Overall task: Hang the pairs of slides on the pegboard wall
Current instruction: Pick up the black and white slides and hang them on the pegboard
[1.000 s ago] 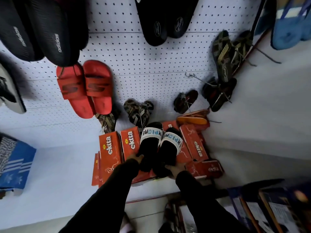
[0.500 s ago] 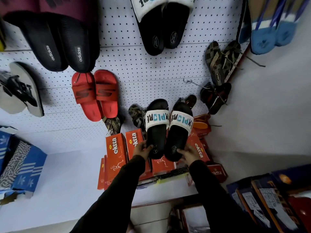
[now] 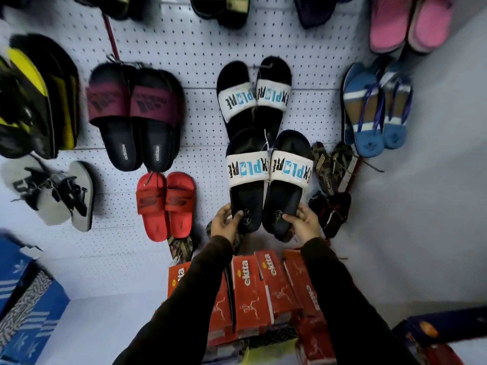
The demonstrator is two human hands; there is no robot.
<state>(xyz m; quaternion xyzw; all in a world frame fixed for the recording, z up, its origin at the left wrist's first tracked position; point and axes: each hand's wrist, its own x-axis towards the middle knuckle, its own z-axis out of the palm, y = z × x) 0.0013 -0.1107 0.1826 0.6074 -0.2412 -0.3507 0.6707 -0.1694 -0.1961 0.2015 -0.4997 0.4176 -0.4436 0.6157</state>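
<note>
We hold a pair of black slides with white EXPLORE straps (image 3: 268, 175) up against the white pegboard wall (image 3: 200, 48), our left hand (image 3: 227, 224) closed around the heel of the left slide and our right hand (image 3: 303, 222) gripping the heel of the right one. Their toes overlap the lower end of a matching pair (image 3: 254, 96) hanging just above. Red slides (image 3: 166, 204) hang to the left; maroon-strapped black slides (image 3: 137, 114) hang above those. Orange boxes (image 3: 253, 293) stand beneath our sleeves.
</note>
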